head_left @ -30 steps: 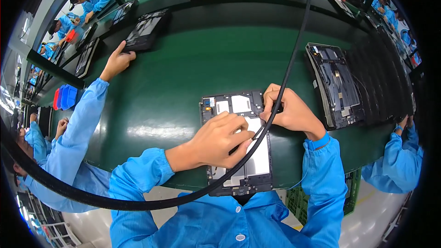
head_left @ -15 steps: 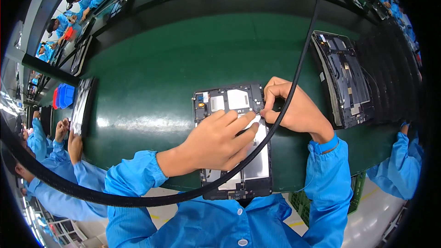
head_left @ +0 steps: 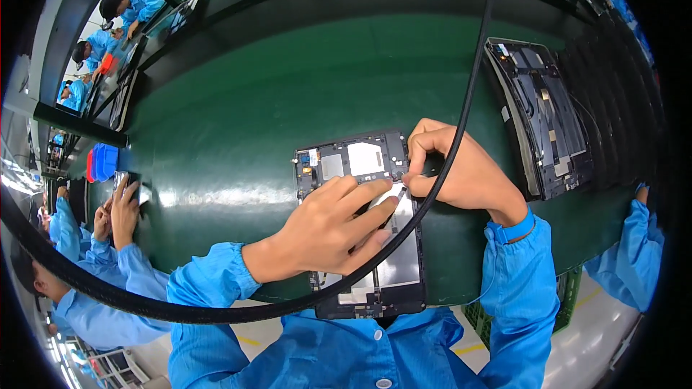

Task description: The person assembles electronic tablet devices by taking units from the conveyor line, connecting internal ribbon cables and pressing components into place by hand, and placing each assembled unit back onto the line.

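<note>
An opened tablet-like device (head_left: 365,161) lies on the green work surface in front of me, its circuit boards, black frame and silver inner plates exposed. Over its middle rests my left hand (head_left: 321,227), fingers apart and stretched across the plates, the index fingertip near the upper right part. My right hand (head_left: 465,169) is at the upper right edge, thumb and index finger pinched together. Whatever lies in that pinch is too small to make out. The left hand covers much of the device's centre, and a black cable crosses in front of its lower part.
The thick black cable (head_left: 461,130) loops close across the view. Several stacked opened devices (head_left: 544,122) stand at the right beside black ribbed material (head_left: 613,101). Blue bins (head_left: 106,162) sit at left, near a co-worker's hands (head_left: 124,212). A green crate (head_left: 566,299) is below the right edge.
My view has shifted slightly. Both my hands stay at nearly the same spots on the device. At left, the co-worker's device has tilted down from its raised position.
</note>
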The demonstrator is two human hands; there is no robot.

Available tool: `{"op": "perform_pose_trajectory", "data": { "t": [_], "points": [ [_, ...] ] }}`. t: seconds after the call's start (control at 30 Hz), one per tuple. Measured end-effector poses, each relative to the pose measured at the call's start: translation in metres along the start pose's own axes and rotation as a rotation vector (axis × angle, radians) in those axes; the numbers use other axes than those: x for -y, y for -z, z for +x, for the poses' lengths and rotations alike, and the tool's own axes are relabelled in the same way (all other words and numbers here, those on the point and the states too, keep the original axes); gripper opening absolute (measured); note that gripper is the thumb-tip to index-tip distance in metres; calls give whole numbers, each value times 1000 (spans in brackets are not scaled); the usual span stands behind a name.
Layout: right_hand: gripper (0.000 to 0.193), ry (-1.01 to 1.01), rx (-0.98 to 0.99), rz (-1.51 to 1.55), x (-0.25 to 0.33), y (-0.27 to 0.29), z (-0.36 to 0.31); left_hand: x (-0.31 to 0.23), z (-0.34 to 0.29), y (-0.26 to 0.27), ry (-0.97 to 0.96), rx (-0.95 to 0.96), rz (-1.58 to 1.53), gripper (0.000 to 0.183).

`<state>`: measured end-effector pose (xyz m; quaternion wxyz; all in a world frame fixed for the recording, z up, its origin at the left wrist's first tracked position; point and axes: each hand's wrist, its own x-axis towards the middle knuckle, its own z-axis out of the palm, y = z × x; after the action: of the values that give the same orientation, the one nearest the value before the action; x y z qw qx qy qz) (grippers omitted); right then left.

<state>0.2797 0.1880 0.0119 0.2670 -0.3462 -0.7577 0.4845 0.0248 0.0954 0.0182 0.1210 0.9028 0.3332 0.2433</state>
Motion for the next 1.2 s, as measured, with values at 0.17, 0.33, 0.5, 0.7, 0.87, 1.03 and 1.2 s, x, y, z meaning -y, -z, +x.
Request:
{"op": "perform_pose_trajectory", "data": {
  "t": [0.17, 0.33, 0.5, 0.7, 0.87, 1.03, 1.2],
  "points": [
    [19, -20, -20, 18, -1, -1, 0, -1, 3, 3, -13, 28, -4, 47],
    [16, -85, -1, 46, -1, 0, 3, -4, 6, 0, -44, 28, 50, 52],
    [16, -108, -57, 158, 6, -6, 7, -2, 5, -4, -37, -20, 48, 56],
    [17, 98, -253, 53, -11, -23, 13, 0, -1, -6, -26, -44, 79, 44],
    [18, 91, -269, 34, -8, -30, 15, -2, -1, -5, -3, -15, 122, 38],
    [20, 135, -299, -1, -12, -33, 19, 1, 2, -4, 2, -14, 71, 43],
    [22, 110, -316, -7, -7, -34, 21, 2, 4, 2, -12, 21, 38, 51]
  ]
}}
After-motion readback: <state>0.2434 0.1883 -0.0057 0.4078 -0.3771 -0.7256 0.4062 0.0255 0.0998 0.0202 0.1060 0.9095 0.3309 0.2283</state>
